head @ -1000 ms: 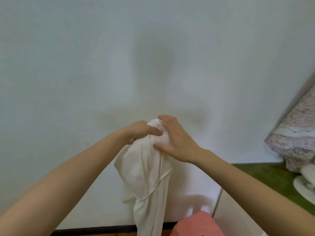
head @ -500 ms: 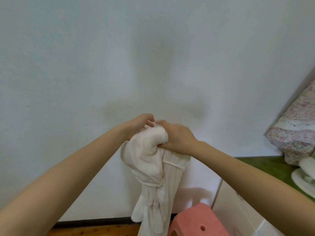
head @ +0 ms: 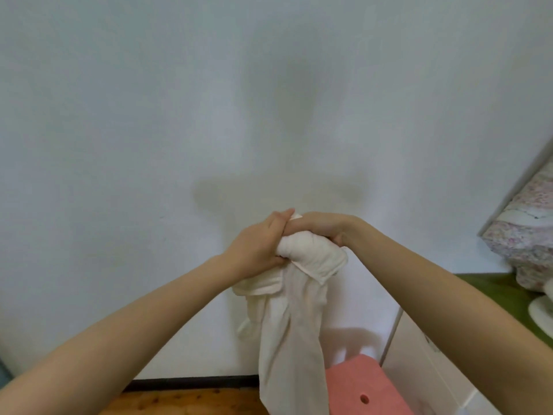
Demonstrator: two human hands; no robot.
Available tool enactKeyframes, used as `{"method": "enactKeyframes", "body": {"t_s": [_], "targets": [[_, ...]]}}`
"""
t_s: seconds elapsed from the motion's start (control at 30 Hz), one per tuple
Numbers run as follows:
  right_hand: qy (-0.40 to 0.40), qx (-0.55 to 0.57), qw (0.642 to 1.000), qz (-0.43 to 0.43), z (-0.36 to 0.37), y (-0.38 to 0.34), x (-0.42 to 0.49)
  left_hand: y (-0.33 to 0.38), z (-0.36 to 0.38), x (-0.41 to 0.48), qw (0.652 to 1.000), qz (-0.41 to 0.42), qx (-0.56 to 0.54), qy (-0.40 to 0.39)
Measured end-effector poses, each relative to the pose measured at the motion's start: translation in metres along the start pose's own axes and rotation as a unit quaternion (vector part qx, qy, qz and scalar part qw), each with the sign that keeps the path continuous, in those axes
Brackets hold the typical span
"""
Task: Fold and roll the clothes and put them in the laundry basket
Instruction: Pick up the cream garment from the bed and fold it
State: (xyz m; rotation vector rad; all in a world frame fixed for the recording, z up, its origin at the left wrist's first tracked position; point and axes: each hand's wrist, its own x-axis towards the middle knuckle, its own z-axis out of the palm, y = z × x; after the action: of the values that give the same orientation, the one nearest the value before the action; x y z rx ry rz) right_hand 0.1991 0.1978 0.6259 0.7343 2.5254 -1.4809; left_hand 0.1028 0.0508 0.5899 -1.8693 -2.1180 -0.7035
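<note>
Both hands meet high above the pink stool [head: 363,387], held out in front of a plain pale wall [head: 149,115]. Between them is a white garment [head: 294,310]. Its upper end is bunched into a tight, rounded roll, and the rest hangs loose straight down, the lowest folds falling just to the left of the stool and passing in front of its near corner. The left hand [head: 257,250] has its grip closed on the left end of the roll, with the thumb side up and the fingers wrapped into the cloth. The right hand [head: 323,227] lies over the top of the roll, its grip likewise closed, fingers curled down round the fabric; its fingertips are hidden behind the cloth. The two hands touch each other above the bundle. Left of the stool a strip of wooden floor [head: 185,402] runs along a dark skirting board [head: 194,381] at the foot of the wall. Right of the stool, just beside it, stands a white cabinet [head: 419,369] with a green surface [head: 490,292] on top. Farther right and higher than the stool a floral-patterned bundle of cloth [head: 520,235] sits on that surface, with a white rounded object [head: 543,313] below it at the frame edge, too cut off to identify.
</note>
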Motion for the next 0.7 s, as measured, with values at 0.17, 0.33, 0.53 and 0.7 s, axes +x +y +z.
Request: {"method": "enactKeyframes", "body": {"t_s": [0.17, 0.33, 0.53, 0.7], "targets": [[0.144, -0.103, 0.978, -0.115, 0.012, 0.004, -0.029, -0.010, -0.003, 0.019, 0.978, -0.138, -0.099, -0.119], [0.291, -0.453, 0.792, -0.289, 0.042, 0.037, -0.046, -0.008, -0.020, 0.032, 0.795, -0.325, -0.432, -0.277], [0.370, -0.482, 0.714, -0.349, 0.038, 0.042, -0.032, -0.006, -0.017, 0.035, 0.751, -0.267, -0.462, -0.389], [0.272, -0.509, 0.795, -0.189, 0.035, 0.022, -0.039, -0.008, -0.023, 0.028, 0.826, -0.232, -0.354, -0.371]]}}
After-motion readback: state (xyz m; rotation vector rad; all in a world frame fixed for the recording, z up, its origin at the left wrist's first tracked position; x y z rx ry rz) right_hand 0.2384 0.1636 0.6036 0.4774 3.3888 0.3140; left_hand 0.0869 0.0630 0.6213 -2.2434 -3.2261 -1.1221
